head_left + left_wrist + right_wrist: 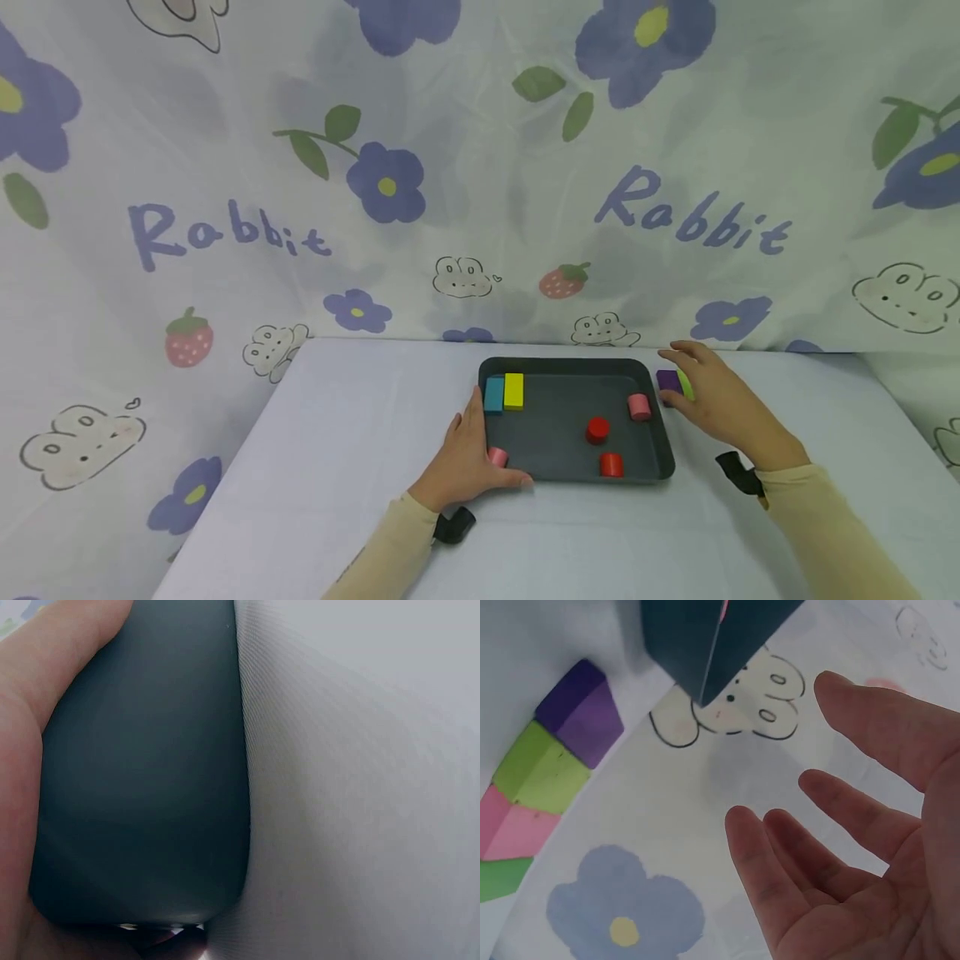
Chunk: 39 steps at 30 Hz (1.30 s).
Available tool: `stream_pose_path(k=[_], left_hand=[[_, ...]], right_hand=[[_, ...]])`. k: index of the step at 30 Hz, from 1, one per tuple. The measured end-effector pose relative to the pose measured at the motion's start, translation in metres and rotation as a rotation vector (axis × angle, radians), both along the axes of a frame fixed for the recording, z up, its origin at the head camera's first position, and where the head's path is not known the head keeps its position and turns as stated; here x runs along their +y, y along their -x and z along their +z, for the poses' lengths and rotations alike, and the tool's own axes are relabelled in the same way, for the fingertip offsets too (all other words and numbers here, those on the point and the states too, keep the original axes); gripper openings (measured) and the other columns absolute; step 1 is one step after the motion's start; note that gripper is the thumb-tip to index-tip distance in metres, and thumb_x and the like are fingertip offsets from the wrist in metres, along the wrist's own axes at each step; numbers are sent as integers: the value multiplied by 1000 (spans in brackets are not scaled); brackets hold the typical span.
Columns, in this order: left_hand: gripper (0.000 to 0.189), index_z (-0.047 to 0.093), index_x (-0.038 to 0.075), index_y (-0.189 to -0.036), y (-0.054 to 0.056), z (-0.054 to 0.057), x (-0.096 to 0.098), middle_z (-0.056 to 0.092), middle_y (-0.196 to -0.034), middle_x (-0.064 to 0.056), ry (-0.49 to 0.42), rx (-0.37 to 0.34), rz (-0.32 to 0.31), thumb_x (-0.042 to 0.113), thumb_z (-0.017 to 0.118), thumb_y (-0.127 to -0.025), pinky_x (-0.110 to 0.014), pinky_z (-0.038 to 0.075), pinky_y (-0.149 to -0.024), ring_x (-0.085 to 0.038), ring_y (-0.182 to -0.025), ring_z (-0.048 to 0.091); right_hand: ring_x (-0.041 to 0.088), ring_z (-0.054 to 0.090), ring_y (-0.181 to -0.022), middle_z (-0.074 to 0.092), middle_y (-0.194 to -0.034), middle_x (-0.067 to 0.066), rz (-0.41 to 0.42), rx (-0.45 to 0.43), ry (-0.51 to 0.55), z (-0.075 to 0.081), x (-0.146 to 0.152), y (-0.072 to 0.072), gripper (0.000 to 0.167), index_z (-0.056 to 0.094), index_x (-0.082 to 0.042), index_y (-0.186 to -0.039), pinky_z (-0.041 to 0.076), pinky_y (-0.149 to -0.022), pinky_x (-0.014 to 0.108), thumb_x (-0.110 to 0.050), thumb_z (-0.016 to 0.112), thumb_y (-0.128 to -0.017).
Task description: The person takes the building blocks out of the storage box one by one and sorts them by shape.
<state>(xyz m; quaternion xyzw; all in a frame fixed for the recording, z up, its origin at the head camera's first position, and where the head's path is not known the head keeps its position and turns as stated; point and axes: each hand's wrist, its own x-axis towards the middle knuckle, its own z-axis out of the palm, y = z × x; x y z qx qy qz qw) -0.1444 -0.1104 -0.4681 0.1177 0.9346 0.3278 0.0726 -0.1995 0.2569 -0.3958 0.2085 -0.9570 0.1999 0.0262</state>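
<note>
Screened tabletop area, room type undetermined

White table (337, 433) meets hanging cloth (487, 208) printed with cartoon rabbits (462, 279) and flowers (386, 185). Cloth fills the background; whether home, office or lab cannot be established.

Tray (555, 433) dk grey; blue blk (494, 396), yel. blk (513, 392), purple blk (666, 382), red cyls. (597, 430), pink cyls. (639, 407); worktop (337, 433) wht; backdrop (480, 150) wht, purple-flwr. print (397, 162).

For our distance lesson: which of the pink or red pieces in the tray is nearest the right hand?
The pink piece by the tray's right wall. The other pink piece is beside the left hand; both red pieces lie farther left.
</note>
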Motion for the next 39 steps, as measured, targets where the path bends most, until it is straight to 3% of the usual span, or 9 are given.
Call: stream_pose_path(k=[15, 28, 39], left_hand=[[146, -5, 1, -160, -1, -3, -3, 2, -168, -15, 3, 9, -9, 67, 84, -66, -53, 8, -123, -29, -152, 18], [145, -4, 1, -160, -2, -3, -6, 3, -168, -15, 5, 8, -5, 67, 84, -65, -52, 8, -123, -29, -152, 18], [146, -5, 2, -160, -3, -2, -8, 3, -168, -14, 14, 6, -11, 68, 84, -65, -52, 8, -123, -28, -152, 20]], right_hand=[[46, 50, -124, 46, -141, 31, 30, 119, 57, -5, -39, -14, 59, 54, 8, -136, 50, -94, 59, -12, 79, -87], [44, 52, -124, 45, -143, 28, 68, 102, 135, -4, -79, -20, 58, 55, 6, -137, 51, -95, 55, -14, 79, -88], [41, 48, -131, 43, -147, 25, 61, 96, 168, -2, -106, -20, 58, 54, 3, -139, 46, -103, 56, -18, 77, -91]])
